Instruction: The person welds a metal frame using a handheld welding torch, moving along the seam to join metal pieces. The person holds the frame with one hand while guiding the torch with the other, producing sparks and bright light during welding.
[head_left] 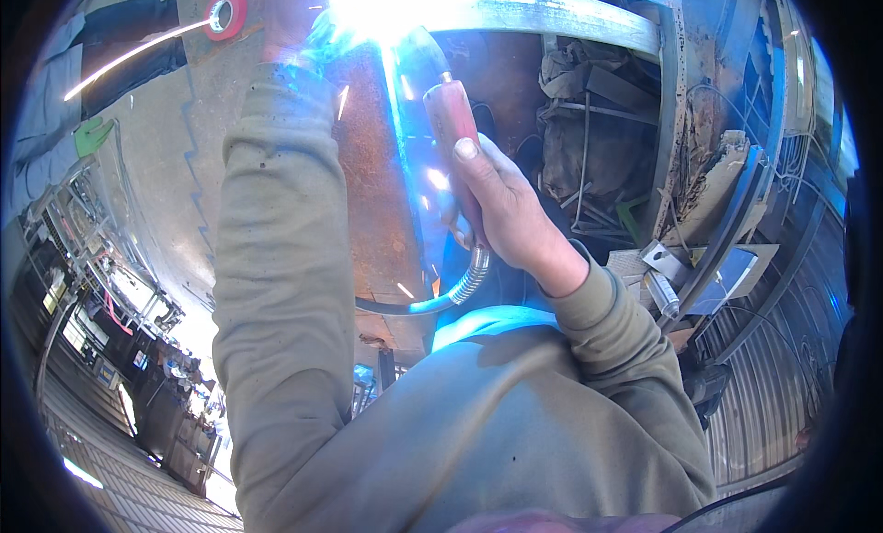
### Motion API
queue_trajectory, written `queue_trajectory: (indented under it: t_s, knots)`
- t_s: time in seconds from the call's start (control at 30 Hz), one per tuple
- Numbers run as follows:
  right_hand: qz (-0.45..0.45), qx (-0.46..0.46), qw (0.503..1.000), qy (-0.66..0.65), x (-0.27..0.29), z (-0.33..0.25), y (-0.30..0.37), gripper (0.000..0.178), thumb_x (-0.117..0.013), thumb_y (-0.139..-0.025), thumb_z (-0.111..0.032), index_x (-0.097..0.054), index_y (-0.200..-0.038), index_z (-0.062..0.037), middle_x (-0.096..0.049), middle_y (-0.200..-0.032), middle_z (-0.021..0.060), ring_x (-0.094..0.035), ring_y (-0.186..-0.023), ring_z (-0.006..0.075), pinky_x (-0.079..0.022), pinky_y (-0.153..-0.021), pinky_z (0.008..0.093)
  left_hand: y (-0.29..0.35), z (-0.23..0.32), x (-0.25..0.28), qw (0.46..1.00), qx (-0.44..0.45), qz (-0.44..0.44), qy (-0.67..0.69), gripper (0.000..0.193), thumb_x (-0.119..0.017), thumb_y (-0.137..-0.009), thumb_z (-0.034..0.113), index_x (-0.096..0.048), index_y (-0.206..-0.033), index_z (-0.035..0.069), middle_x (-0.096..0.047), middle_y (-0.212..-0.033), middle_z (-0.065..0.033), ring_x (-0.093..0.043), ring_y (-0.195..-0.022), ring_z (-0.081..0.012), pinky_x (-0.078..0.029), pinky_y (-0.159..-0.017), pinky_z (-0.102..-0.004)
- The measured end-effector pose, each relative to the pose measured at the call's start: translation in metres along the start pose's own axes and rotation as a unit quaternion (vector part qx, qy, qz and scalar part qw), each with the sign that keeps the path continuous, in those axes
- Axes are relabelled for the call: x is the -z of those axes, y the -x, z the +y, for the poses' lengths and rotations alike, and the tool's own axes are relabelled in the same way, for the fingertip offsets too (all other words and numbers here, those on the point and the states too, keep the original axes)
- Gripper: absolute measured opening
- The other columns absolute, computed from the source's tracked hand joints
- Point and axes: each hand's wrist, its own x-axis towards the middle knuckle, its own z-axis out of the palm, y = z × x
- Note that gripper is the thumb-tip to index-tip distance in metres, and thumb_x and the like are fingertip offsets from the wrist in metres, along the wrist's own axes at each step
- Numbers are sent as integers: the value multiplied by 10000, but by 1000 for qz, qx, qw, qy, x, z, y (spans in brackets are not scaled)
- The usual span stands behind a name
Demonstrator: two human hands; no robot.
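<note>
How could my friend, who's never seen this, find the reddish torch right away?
Start at the blinding blue-white glare at the top middle. Just below and right of it, the right hand grips the long, reddish torch. Unlike the red ring at upper left, it has a coiled metal sleeve and dark cable at its lower end.

Head camera: left of two wide fisheyes worn on the person's head, upright, unmirrored
Sweatshirt (478, 413): closest to the lens, filling the lower middle; the view faces down past it
Welding torch (449, 110) and right hand (506, 206): farther off, upper middle
Weld arc (391, 4): cropped by the upper edge
Ribbed sheeting (773, 395): bent along the right rim
</note>
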Motion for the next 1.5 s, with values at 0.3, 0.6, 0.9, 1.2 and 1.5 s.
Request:
queue_trajectory:
  t_s: [0.3, 0.6, 0.9, 1.2, 1.5]
  knots:
    - [21, -27, 999, 5, -6, 5, 9, 640, -457, -1119, -562, -474, -1379, 23, -619, -738, 54, -562, -545, 91, -448, -479, 248, -5, -1, -1, 1000, 8, -7, 20, 434, -567, -1094, 348, -577, -1343, -8, -660, -1200, -146, -637, -1137, -231, -491, -1008, -357]
    - [12, 5, 1000, -2, -4, 3, -1, 686, -459, -1099, -616, -493, -1327, 30, -601, -749, 48, -572, -551, 88, -449, -486, 238, -6, 0, -1, 1000, -5, -6, -11, 435, -565, -1096, 373, -588, -1327, 4, -671, -1138, -148, -655, -1044, -243, -509, -925, -371]
    - [5, 0, 1000, -4, -3, 1, -1, 744, -466, -1089, -636, -463, -1419, 31, -613, -744, 45, -568, -542, 90, -451, -484, 236, -7, 1, -1, 998, -4, -36, 60, 456, -578, -1096, 436, -596, -1313, 35, -658, -941, -59, -634, -813, -147, -518, -739, -338]
    - [8, -25, 999, -19, -1, 8, 7, 685, -466, -1105, -593, -456, -1446, 1, -617, -741, 43, -563, -529, 94, -445, -497, 244, -2, 2, 3, 998, 55, -15, 10, 410, -583, -1097, 365, -608, -1292, 5, -661, -991, -73, -633, -872, -164, -522, -814, -328]
    - [0, -9, 1000, -25, 0, 8, 3, 659, -465, -1098, -613, -485, -1367, -12, -617, -749, 41, -564, -529, 89, -449, -475, 234, -2, 3, 3, 1000, 30, -7, 4, 404, -577, -1097, 355, -608, -1295, 4, -662, -1021, -83, -631, -912, -175, -514, -846, -332]
